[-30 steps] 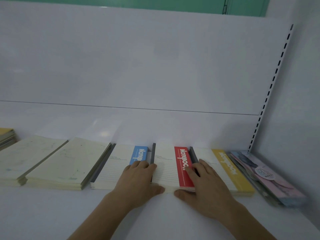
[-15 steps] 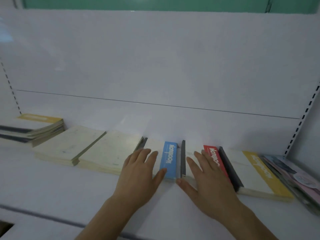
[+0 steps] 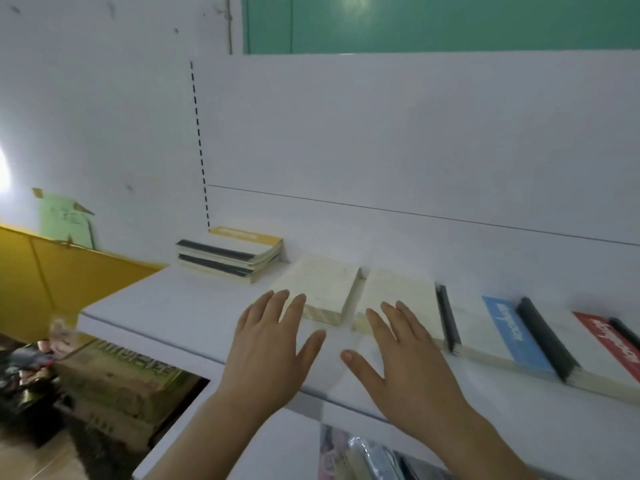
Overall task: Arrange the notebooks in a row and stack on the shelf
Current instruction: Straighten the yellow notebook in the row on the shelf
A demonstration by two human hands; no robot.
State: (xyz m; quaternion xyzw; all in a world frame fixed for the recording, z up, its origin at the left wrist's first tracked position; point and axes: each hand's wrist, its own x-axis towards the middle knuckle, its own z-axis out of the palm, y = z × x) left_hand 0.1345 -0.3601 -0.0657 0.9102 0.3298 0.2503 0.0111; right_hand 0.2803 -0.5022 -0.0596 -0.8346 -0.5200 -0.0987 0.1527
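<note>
White shelf (image 3: 180,299) carries row of notebooks: two cream stacks (image 3: 320,285), blue-banded (image 3: 512,337), red-banded (image 3: 613,344); yellow-topped pile (image 3: 232,252) at far left; left hand (image 3: 270,344), right hand (image 3: 405,362) flat, fingers spread, fingertips at cream stacks' front edges

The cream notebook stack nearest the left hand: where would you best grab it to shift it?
Probably by its long side edges, coming from the front. The cream notebook stack lies flat with its short front edge facing the left hand, and a narrow gap separates it from the neighbouring cream stack, leaving room for fingers.
</note>
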